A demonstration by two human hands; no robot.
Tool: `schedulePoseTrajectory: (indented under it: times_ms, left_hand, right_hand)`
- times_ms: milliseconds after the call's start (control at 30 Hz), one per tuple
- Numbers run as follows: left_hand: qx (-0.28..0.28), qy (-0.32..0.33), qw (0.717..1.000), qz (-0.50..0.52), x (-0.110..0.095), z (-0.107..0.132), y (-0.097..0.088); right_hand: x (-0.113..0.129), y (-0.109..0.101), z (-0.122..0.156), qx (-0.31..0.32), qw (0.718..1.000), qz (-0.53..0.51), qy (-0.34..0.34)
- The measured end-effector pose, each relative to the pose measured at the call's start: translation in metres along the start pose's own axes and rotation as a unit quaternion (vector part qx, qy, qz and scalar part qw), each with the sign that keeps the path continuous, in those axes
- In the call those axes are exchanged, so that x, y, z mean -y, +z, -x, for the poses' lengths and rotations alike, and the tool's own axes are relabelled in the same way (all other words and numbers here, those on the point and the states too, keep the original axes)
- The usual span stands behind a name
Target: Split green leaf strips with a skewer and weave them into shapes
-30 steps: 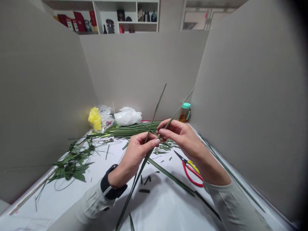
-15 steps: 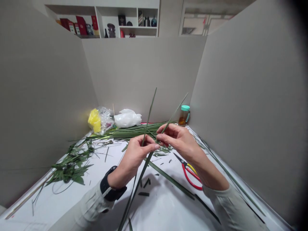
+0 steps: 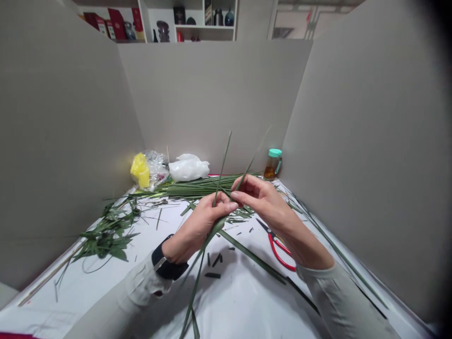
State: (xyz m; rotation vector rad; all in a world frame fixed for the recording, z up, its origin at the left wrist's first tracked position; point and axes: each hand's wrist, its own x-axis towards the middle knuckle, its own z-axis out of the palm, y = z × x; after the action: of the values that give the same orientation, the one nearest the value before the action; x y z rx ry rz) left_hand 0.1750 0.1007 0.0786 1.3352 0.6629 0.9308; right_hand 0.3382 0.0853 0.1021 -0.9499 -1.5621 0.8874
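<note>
Strips of green leaf [image 3: 216,228], pinched in the nearly closed left hand [image 3: 203,216] and right hand [image 3: 263,200], above the counter [image 3: 247,301], between near and far edges; red-handled scissors [image 3: 270,235] toward the right edge; leaf bundle [image 3: 192,189] along the far edge.

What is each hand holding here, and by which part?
The left hand pinches green strips partway along; the right hand pinches one strip below its raised tip.
</note>
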Motion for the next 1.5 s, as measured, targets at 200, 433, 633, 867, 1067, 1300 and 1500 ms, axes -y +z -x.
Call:
schedulePoseTrajectory:
  times_ms: [200,433,633,867,1067,1300,1500]
  left_hand:
    - [0.012,0.027,1.000,0.001,-0.001,-0.002,0.000]
    - [0.029,0.011,0.995,0.093,-0.002,-0.003,-0.002]
    - [0.068,0.001,0.994,0.089,-0.004,-0.002,-0.004]
    - [0.064,-0.014,0.997,0.030,-0.008,0.004,-0.002]
    - [0.065,-0.007,0.998,0.014,-0.007,0.003,-0.004]
    - [0.096,-0.026,0.995,0.005,-0.009,0.007,0.000]
    - [0.094,-0.067,0.993,-0.011,-0.011,0.009,0.002]
  right_hand:
    - [-0.002,-0.001,-0.001,0.006,1.000,-0.012,0.021]
    - [-0.006,-0.008,-0.001,-0.002,0.996,-0.072,0.047]
    - [-0.003,-0.006,0.001,0.001,0.991,-0.122,0.056]
    - [-0.005,-0.007,-0.001,-0.020,0.994,-0.103,0.035]
    - [-0.005,-0.007,-0.002,-0.041,0.992,-0.123,0.010]
    - [-0.003,-0.019,-0.005,-0.099,0.979,-0.178,-0.007]
    - [-0.007,-0.030,-0.009,-0.129,0.976,-0.177,-0.021]
